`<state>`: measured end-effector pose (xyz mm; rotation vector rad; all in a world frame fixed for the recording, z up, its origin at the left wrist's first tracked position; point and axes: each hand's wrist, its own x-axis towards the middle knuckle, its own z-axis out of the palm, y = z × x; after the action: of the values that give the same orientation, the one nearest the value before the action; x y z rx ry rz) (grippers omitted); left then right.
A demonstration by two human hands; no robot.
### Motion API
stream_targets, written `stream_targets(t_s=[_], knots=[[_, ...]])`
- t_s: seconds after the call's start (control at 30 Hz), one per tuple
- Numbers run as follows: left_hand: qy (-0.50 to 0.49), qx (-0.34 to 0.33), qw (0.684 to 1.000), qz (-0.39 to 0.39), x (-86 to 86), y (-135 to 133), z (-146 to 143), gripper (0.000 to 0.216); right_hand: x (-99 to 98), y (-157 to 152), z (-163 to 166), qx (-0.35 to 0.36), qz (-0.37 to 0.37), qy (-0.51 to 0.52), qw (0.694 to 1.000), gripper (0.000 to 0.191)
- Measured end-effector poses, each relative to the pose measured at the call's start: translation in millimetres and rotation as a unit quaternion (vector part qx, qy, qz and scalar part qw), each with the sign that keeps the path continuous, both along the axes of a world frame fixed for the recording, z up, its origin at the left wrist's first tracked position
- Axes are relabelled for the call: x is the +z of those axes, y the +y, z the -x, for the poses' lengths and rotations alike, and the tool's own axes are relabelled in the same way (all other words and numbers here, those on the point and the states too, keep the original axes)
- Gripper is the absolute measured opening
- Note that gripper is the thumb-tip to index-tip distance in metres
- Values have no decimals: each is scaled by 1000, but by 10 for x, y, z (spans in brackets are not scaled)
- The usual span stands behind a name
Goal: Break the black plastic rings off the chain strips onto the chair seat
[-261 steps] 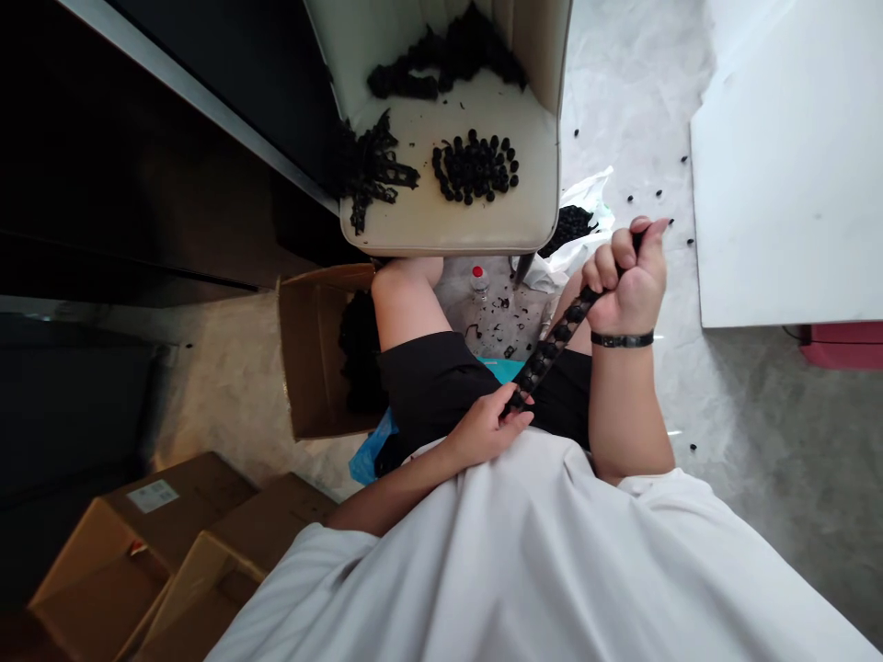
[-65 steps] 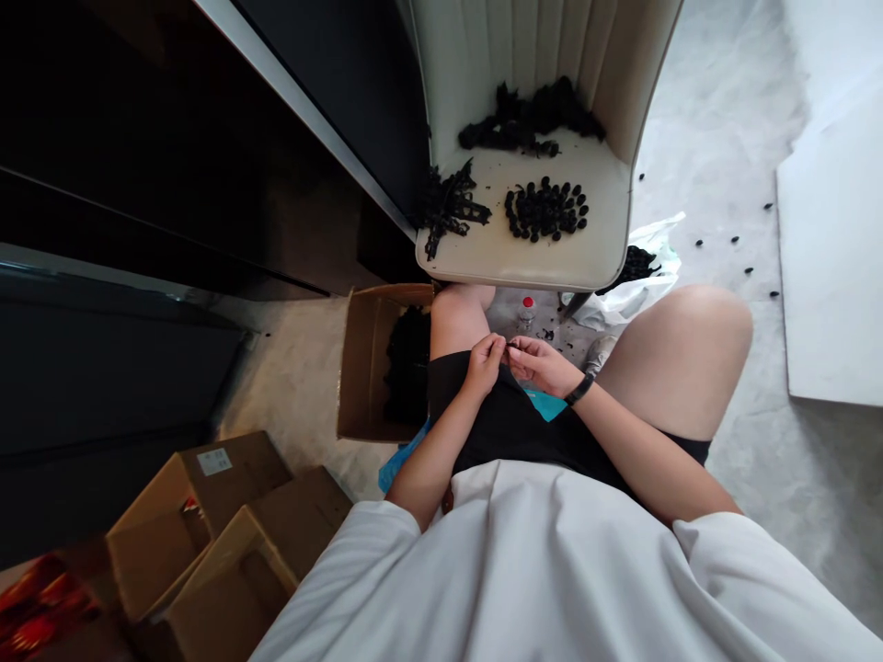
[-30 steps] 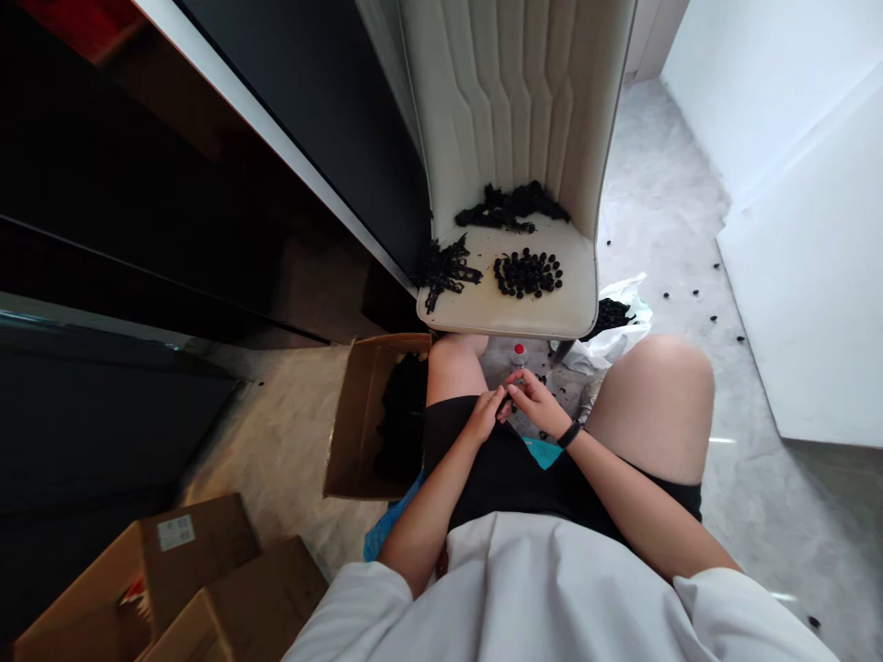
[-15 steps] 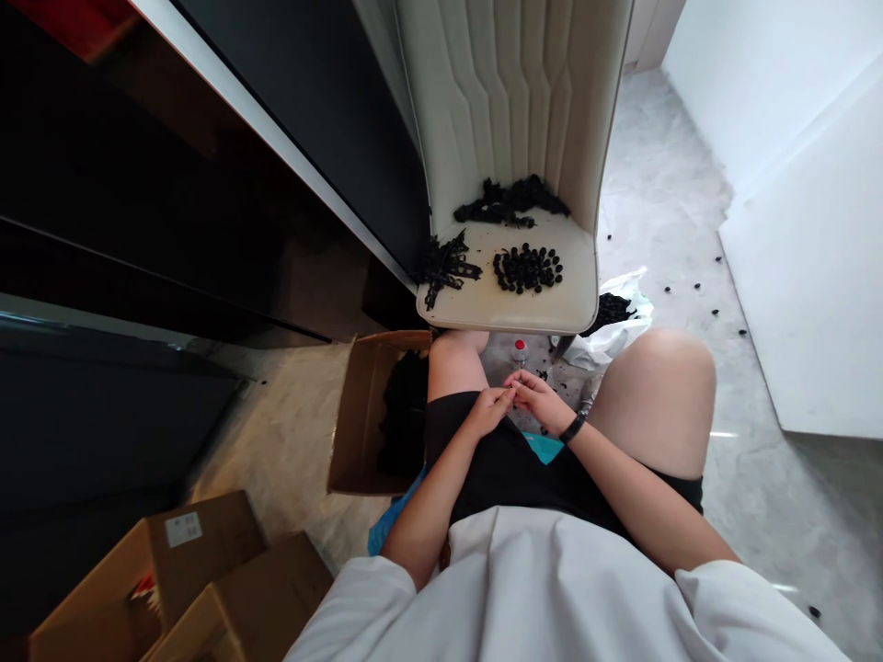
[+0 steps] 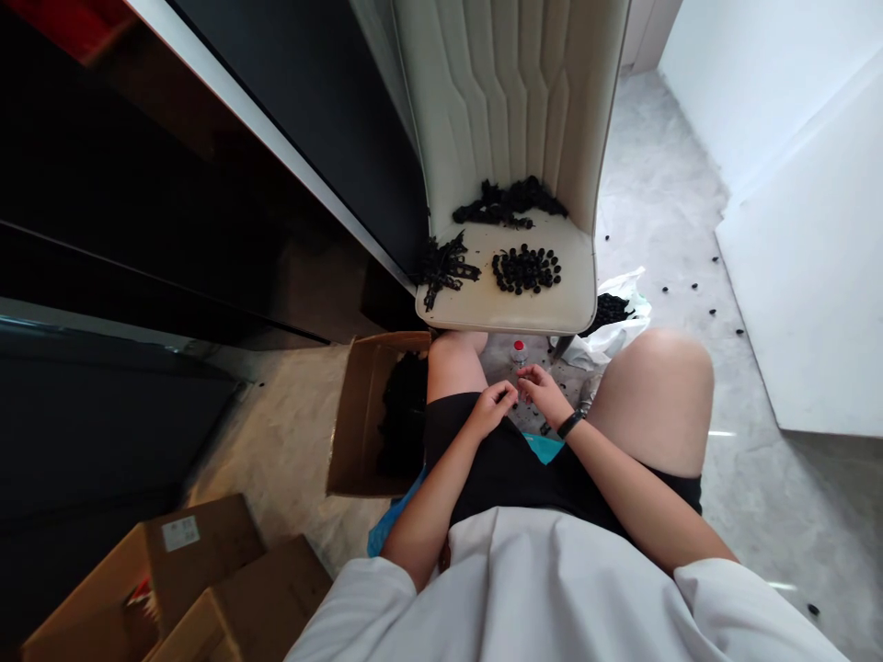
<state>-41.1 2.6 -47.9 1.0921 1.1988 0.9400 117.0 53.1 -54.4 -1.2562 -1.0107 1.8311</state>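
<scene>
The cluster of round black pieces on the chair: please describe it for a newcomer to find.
Find the cream chair at top centre. On its seat, right of the middle, lies the cluster of black pieces. They are small and rounded, while the black heap behind them and the black tangle on their left are ragged.

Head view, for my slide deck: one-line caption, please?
Left hand and right hand close together over the lap, before a cream padded chair bearing small round black pieces and tattered black scraps.

black pieces (image 5: 526, 271), cream chair (image 5: 538, 313), red bottle cap (image 5: 519, 346), white shirt (image 5: 538, 588), marbled grey floor (image 5: 648, 184)
</scene>
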Motion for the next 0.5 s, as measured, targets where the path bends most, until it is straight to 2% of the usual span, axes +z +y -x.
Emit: stream_targets(t_s=[0.1,0.17,0.27,0.33,0.4,0.5], knots=[[-8,32,999,5,-14,7,-25,52,-2,12,-14,-17,-12,-18,1000,46],[-28,56,998,22,-18,13,-50,53,56,85,-60,-31,-51,-39,997,47],[-50,73,995,55,-43,28,-84,52,310,314,-221,-79,-148,-97,981,47],[-57,67,994,69,-78,44,-105,51,654,486,-402,-121,-220,-143,957,44],[-65,65,993,68,-119,61,-123,51,1135,579,-638,-157,-306,-182,921,38],[-67,64,994,53,-166,79,-138,52,1920,485,-1041,-221,-458,-223,831,37]])
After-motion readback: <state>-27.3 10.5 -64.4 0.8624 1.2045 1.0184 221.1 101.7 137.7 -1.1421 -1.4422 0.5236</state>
